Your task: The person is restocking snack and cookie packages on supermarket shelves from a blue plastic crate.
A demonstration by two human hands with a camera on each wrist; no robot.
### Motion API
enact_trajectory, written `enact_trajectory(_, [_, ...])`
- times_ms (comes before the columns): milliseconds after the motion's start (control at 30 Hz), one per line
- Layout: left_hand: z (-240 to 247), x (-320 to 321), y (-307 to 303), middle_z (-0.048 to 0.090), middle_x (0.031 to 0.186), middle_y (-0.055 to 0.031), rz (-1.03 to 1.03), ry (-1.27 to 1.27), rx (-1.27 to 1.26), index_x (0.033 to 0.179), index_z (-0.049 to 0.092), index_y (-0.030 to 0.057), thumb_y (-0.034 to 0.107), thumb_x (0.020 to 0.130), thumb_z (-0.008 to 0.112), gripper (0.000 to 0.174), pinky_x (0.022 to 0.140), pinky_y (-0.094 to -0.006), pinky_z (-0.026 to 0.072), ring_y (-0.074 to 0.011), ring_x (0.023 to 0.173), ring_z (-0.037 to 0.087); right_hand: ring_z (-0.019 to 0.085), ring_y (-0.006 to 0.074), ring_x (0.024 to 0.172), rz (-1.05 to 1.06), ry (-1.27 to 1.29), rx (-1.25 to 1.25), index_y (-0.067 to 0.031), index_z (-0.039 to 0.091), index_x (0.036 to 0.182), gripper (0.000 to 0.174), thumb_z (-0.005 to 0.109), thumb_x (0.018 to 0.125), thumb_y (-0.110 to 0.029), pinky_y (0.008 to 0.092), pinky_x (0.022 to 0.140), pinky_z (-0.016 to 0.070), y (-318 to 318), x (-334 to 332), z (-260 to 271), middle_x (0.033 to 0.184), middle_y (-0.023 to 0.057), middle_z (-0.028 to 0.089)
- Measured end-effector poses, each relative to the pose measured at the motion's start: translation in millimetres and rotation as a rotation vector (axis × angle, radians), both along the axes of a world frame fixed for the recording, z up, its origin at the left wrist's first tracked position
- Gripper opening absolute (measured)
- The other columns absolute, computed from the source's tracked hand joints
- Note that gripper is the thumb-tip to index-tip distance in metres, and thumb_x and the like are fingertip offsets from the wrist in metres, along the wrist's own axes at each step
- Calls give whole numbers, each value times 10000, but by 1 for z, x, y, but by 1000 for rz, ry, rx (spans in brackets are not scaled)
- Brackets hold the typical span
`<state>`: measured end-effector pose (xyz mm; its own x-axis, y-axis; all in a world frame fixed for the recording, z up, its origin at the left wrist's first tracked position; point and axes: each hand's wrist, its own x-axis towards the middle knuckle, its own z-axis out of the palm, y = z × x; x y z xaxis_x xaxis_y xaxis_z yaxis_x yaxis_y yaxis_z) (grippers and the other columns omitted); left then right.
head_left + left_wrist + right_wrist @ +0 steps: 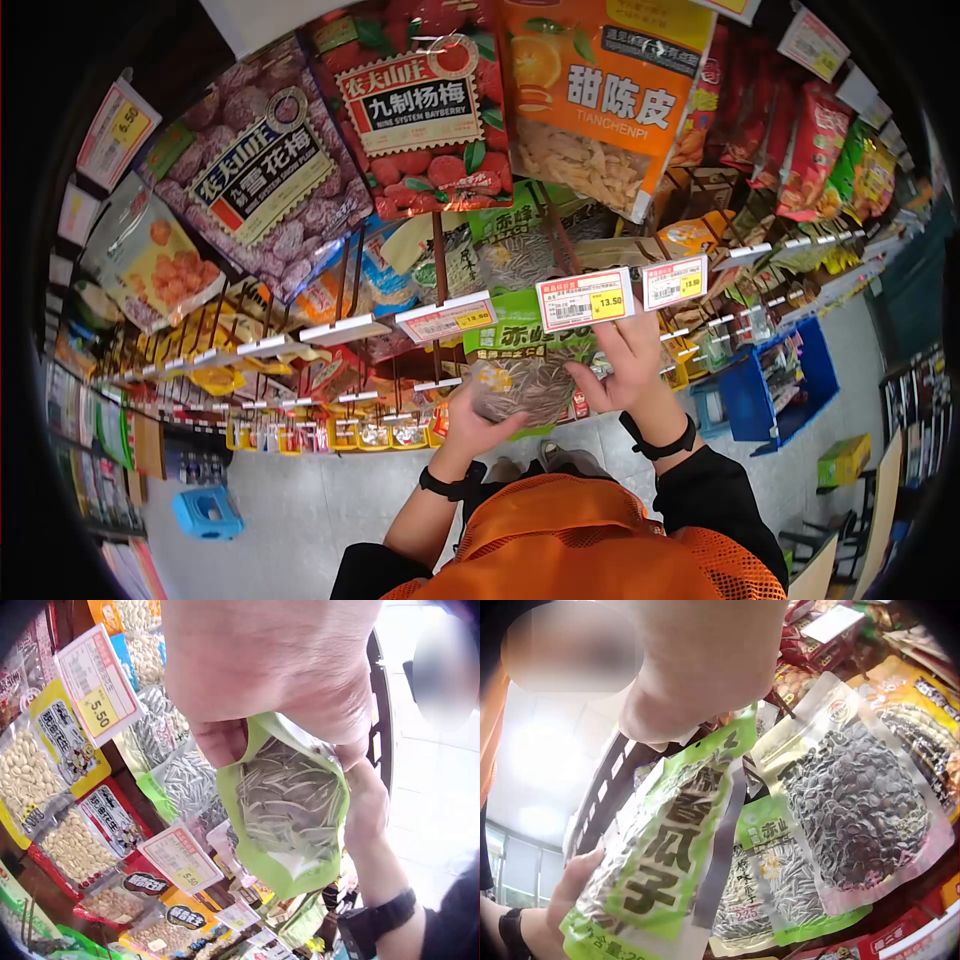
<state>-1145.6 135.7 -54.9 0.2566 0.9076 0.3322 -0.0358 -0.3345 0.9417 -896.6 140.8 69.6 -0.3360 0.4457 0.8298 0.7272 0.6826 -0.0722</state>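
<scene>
A green-edged, clear-windowed bag of striped seeds (pixel 535 385) (pixel 289 802) (pixel 660 855) is held in front of the shelf. My left hand (pixel 475 425) (pixel 274 667) (pixel 574 889) grips it by its lower left side in the head view, fingers curled at its edge in the left wrist view. My right hand (pixel 630 365) (pixel 367 802) (pixel 705 660) is at the bag's right side, thumb against its edge, fingers stretched upward and partly hidden by a price tag (pixel 585 300). Similar green bags (pixel 510 240) (pixel 791 885) hang behind it.
Large snack bags (pixel 425 110) (pixel 600 95) hang above on hooks, with price tags (pixel 445 318) projecting from the hook ends. Yellow bins (pixel 375 432) line the lower shelf. A blue crate (pixel 780 385) and a blue stool (pixel 207 512) stand on the floor. Another person (pixel 446 667) is at the right.
</scene>
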Motion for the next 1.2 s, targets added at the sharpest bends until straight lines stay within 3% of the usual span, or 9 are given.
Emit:
enact_trajectory(133, [0, 20, 29, 717, 1130, -137, -61, -41, 58, 1216, 660, -25, 116, 737, 870, 542, 889, -356, 546, -237, 995, 701, 443, 472, 1404, -199, -81, -143, 19, 612, 1335, 711, 750, 835, -468, 580, 1144, 330, 5, -7, 17, 1559, 288, 433])
enact_trajectory(300, [4, 32, 59, 714, 1135, -134, -94, -11, 206, 1232, 653, -30, 76, 741, 859, 543, 897, -353, 545, -222, 1011, 696, 353, 500, 1472, -312, -101, -199, -17, 582, 1397, 811, 728, 824, -571, 597, 1201, 266, 21, -12, 9, 1608, 308, 343])
enact_trajectory(400, [-17, 28, 72, 709, 1138, -124, -84, -44, 133, 1245, 644, -36, 52, 754, 845, 538, 909, -348, 542, -204, 1019, 687, 352, 483, 1474, -286, -58, -179, -12, 536, 1434, 803, 707, 860, -545, 579, 1214, 278, 36, -21, 3, 1631, 264, 327])
enact_trajectory(533, [-21, 30, 94, 696, 1149, -97, -115, -102, -32, 1288, 602, -51, 10, 813, 799, 519, 909, -342, 538, -169, 1015, 667, 397, 481, 1438, -153, 70, -219, 53, 380, 1515, 902, 727, 884, -490, 502, 1207, 325, 58, -22, -8, 1602, 273, 362])
enact_trajectory(667, [-13, 38, 112, 687, 1169, -102, -60, -157, -55, 1300, 598, -52, 21, 849, 794, 497, 927, -343, 525, -177, 1040, 658, 358, 497, 1450, -110, 168, -232, 82, 265, 1550, 977, 725, 895, -477, 510, 1217, 298, 77, -29, -15, 1614, 297, 318])
enact_trajectory(767, [-1, 46, 118, 679, 1189, -113, 27, -125, 11, 1310, 600, -51, 33, 871, 793, 487, 950, -347, 511, -184, 1076, 644, 370, 488, 1450, -151, 115, -268, 93, 301, 1533, 997, 745, 881, -515, 503, 1206, 317, 92, -28, -16, 1612, 328, 294])
enact_trajectory(1033, [15, 47, 128, 680, 1207, -144, 151, -82, 60, 1304, 595, -76, 82, 909, 784, 465, 951, -335, 503, -189, 1066, 639, 405, 464, 1425, -156, 65, -394, 16, 364, 1521, 798, 730, 905, -334, 500, 1192, 349, 77, -27, -34, 1531, 280, 425])
enact_trajectory(1167, [-6, 45, 144, 655, 1226, -187, 278, -30, 165, 1353, 538, -80, 134, 860, 842, 617, 1009, -387, 482, -251, 1109, 632, 608, 377, 1238, -101, -8, -354, -29, 575, 1357, 568, 740, 876, -283, 467, 1041, 506, 58, -9, -45, 1351, 193, 625])
enact_trajectory(1200, [-3, 36, 146, 644, 1243, -201, 387, 123, 227, 1378, 514, -81, 128, 828, 866, 686, 1037, -413, 466, -286, 1141, 620, 664, 361, 1132, -114, -66, -389, -24, 660, 1150, 385, 740, 866, -271, 450, 942, 553, 49, -9, -38, 1186, 171, 693])
